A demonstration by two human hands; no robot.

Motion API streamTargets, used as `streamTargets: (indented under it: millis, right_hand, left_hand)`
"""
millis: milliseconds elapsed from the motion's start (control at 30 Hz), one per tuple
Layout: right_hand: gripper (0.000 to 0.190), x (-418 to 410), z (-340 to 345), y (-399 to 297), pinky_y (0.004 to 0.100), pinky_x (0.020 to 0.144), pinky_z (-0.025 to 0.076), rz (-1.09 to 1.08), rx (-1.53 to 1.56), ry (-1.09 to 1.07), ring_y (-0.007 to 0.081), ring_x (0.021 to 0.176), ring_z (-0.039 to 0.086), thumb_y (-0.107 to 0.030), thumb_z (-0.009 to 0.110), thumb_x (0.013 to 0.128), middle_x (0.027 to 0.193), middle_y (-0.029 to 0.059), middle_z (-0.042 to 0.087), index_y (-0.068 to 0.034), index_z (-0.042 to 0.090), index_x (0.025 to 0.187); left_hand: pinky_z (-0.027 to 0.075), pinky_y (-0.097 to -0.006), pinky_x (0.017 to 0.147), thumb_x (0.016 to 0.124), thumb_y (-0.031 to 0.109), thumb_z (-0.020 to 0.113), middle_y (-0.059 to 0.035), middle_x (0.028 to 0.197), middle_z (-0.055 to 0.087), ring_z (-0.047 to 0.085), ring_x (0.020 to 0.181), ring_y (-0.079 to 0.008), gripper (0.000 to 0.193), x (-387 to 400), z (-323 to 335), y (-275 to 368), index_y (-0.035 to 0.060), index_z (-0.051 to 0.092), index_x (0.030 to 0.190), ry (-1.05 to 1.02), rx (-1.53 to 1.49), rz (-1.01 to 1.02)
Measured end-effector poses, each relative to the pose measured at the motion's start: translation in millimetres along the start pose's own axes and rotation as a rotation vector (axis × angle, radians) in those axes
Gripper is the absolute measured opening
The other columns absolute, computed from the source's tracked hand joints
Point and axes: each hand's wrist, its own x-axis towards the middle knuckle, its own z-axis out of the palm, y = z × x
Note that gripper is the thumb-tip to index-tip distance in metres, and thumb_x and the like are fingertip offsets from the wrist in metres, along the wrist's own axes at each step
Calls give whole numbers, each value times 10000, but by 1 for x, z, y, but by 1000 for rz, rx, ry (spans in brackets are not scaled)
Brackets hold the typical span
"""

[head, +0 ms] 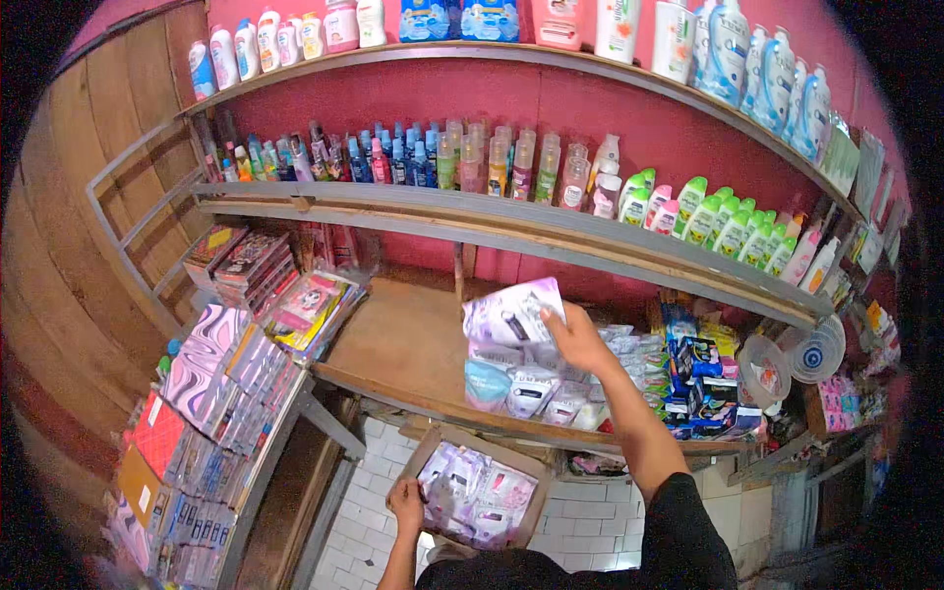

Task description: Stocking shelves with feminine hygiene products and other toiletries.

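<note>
A white and purple refill pouch (pixel 512 316) is pinched in my right hand (pixel 571 335), above the wooden shelf board. Below and beside it, more pouches (pixel 532 391) stand in a group, among them a light blue one (pixel 487 385). My left hand (pixel 407 503) grips the left edge of an open cardboard box (pixel 546 483), which holds several purple and white pouches (pixel 476 494). The box is low in front of me, just under the shelf's front edge.
The wooden shelf board (pixel 398 335) carries magazines (pixel 313 313) at left and packaged goods (pixel 700 383) at right. Notebooks (pixel 221 413) are stacked on the left shelf. Above, a middle shelf (pixel 472 214) holds spray and lotion bottles, and a top shelf (pixel 472 50) holds larger bottles.
</note>
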Motion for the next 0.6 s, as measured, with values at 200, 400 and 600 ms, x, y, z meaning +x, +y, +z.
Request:
streamTargets:
  millis: [200, 400, 600]
  right_hand:
    - [258, 99, 51, 87, 416, 701, 467, -44, -222, 36, 374, 754, 611, -210, 508, 929, 831, 254, 625, 28, 602, 965]
    - [249, 146, 93, 181, 474, 763, 468, 133, -397, -151, 439, 883, 610, -194, 547, 883, 901, 288, 620, 35, 626, 942]
    - [293, 146, 114, 224, 487, 849, 468, 263, -540, -374, 439, 978, 592, -214, 563, 875, 1007, 276, 621, 22, 631, 1034]
  left_hand:
    - [410, -243, 513, 927, 119, 537, -14, 648, 569, 510, 558, -83, 182, 11, -3, -1, 15, 610, 797, -120, -44, 41]
    - [406, -242, 501, 938, 95, 515, -7, 649, 564, 511, 555, -86, 154, 24, -15, 1, 25, 597, 829, -220, -45, -163]
    - [408, -234, 507, 931, 81, 513, -9, 623, 555, 509, 544, -85, 155, 43, -28, 5, 32, 598, 812, -209, -163, -206]
